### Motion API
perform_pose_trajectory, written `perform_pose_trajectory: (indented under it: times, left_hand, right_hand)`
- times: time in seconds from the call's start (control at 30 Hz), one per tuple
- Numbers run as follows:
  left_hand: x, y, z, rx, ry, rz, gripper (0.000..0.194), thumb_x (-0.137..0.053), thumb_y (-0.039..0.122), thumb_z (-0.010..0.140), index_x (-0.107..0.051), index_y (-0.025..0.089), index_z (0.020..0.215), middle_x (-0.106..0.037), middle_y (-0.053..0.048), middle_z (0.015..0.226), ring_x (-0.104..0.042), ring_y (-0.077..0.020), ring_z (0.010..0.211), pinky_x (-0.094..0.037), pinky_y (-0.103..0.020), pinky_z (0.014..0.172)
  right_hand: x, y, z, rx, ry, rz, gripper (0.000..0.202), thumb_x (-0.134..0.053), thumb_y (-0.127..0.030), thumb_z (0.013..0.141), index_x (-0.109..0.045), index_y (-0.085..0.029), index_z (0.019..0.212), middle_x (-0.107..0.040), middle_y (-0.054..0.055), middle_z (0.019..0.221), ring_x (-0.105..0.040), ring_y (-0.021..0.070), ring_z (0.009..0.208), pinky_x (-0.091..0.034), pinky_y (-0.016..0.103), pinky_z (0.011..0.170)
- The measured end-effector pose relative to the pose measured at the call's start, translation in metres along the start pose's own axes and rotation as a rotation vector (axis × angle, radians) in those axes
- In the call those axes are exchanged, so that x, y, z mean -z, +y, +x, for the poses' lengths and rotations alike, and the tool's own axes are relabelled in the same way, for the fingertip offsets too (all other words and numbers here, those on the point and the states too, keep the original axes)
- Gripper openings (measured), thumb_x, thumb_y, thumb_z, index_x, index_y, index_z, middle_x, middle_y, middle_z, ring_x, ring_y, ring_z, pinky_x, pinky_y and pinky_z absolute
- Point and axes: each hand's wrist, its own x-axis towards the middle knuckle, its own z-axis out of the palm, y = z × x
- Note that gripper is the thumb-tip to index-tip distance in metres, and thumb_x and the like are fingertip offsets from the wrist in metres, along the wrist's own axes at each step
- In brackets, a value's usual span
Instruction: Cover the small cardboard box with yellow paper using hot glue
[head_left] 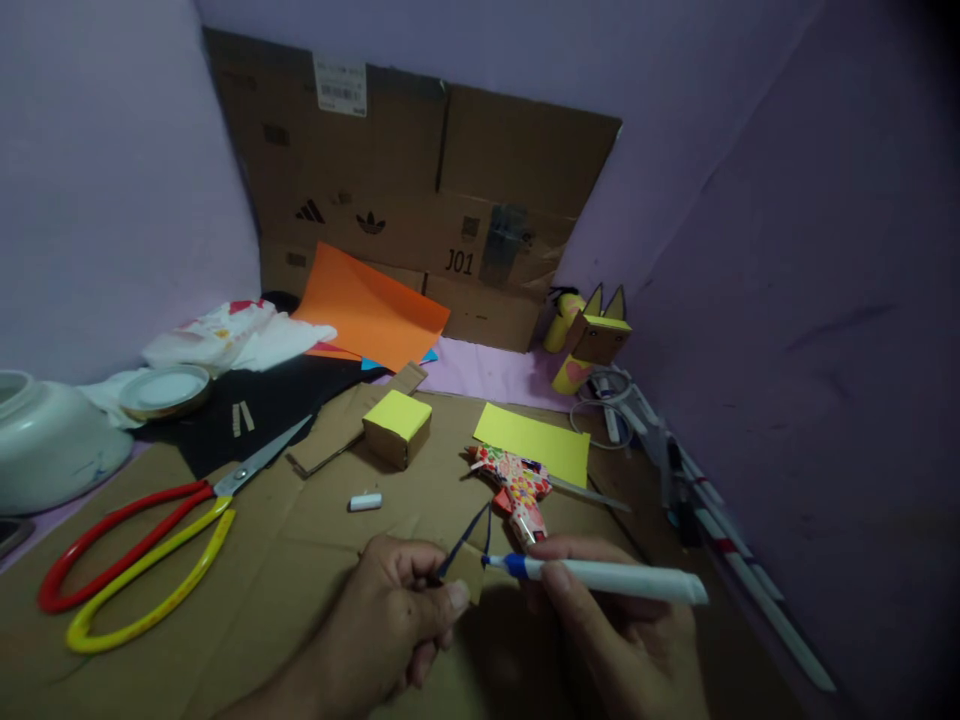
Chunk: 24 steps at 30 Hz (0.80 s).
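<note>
My left hand (397, 610) pinches a small pointed cardboard piece (474, 560) whose two slanted edges are coloured dark blue. In my right hand (615, 620) is a white marker (622, 578) with a blue collar, its tip touching the right edge of the cardboard piece. The marker's loose white cap (365, 502) lies on the cardboard mat just beyond my left hand. Behind the marker rests a flower-patterned glue gun (517, 485) with a glue stick in its back. A small cardboard box (397, 428) with a yellow top sits farther back.
Red-and-yellow-handled scissors (180, 535) lie at left beside a white ceramic pot (52, 445) and its lid (165, 388). Yellow paper (536, 440) lies behind the glue gun. An orange sheet (375, 310) leans at the back; a cardboard animal figure (600, 342) stands at back right.
</note>
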Motion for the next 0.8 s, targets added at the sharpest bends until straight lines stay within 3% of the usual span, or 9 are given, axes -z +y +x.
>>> perform_pose_trajectory:
  times: [0.13,0.37,0.63,0.8]
  left_hand:
    - [0.001,0.000,0.001,0.006,-0.004,-0.020,0.029,-0.057,0.042,0.059,-0.044,0.019,0.047,-0.038,0.008,0.031,-0.029,-0.0041,0.025,-0.016,-0.016,0.026]
    - [0.002,-0.001,0.001,0.004,-0.008,-0.019,0.028,-0.056,0.040,0.060,-0.044,0.019,0.047,-0.038,0.007,0.031,-0.030,-0.0044,0.025,-0.016,-0.015,0.026]
    - [0.002,-0.002,0.001,-0.035,-0.011,-0.024,0.028,-0.056,0.039,0.061,-0.043,0.019,0.045,-0.037,0.008,0.027,-0.027,-0.0040,0.022,-0.015,-0.017,0.025]
    - [0.002,-0.002,0.002,-0.028,-0.026,0.000,0.029,-0.056,0.039,0.062,-0.043,0.019,0.045,-0.037,0.008,0.027,-0.026,-0.0041,0.023,-0.015,-0.017,0.026]
  right_hand:
    - [-0.005,-0.004,-0.004,-0.050,0.076,0.048,0.013,-0.068,-0.031,0.069,-0.070,-0.019,0.068,-0.062,0.001,0.048,-0.057,0.0136,0.041,-0.044,0.018,0.036]
    - [-0.007,0.001,-0.009,-0.019,0.175,-0.001,0.012,-0.067,-0.031,0.069,-0.071,-0.020,0.073,-0.067,0.004,0.060,-0.061,0.0165,0.052,-0.049,0.023,0.048]
    - [-0.009,0.008,-0.013,0.048,0.182,-0.083,0.014,-0.069,-0.032,0.067,-0.071,-0.020,0.074,-0.071,0.008,0.071,-0.065,0.0201,0.060,-0.051,0.025,0.048]
    - [-0.008,0.001,-0.010,0.200,0.108,-0.112,0.007,-0.067,-0.022,0.069,-0.072,-0.022,0.075,-0.070,0.006,0.066,-0.065,0.0197,0.058,-0.052,0.026,0.050]
